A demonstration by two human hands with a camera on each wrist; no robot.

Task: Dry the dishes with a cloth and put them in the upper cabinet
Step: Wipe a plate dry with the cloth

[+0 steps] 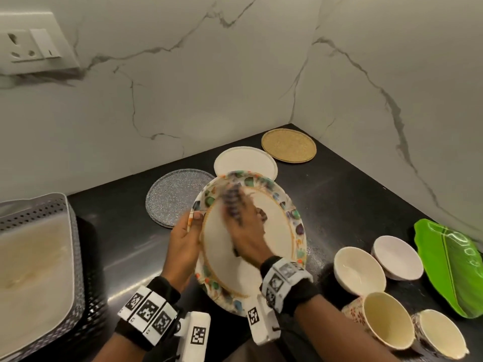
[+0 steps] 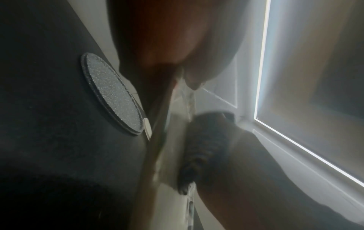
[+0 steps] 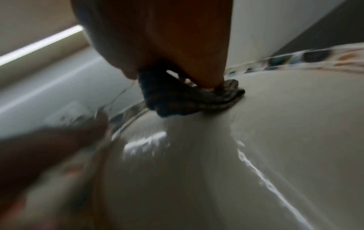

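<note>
A cream plate with a coloured patterned rim point(image 1: 279, 239) is held tilted above the black counter. My left hand point(image 1: 185, 241) grips its left rim, thumb on the face. My right hand point(image 1: 248, 231) holds a dark bunched cloth point(image 1: 232, 197) and presses it on the plate's face, blurred by motion. In the right wrist view the cloth point(image 3: 189, 99) sits gathered between thumb and fingers on the glossy plate point(image 3: 236, 155). The left wrist view shows the plate's edge point(image 2: 171, 140) and the cloth point(image 2: 204, 147) against it.
On the counter behind lie a silver glitter plate point(image 1: 177, 197), a white plate point(image 1: 243, 160) and a woven gold plate point(image 1: 288, 145). At the right stand two bowls point(image 1: 359, 270), two cups point(image 1: 386, 320) and a green leaf tray point(image 1: 452, 267). A grey perforated basket point(image 1: 39, 270) is left.
</note>
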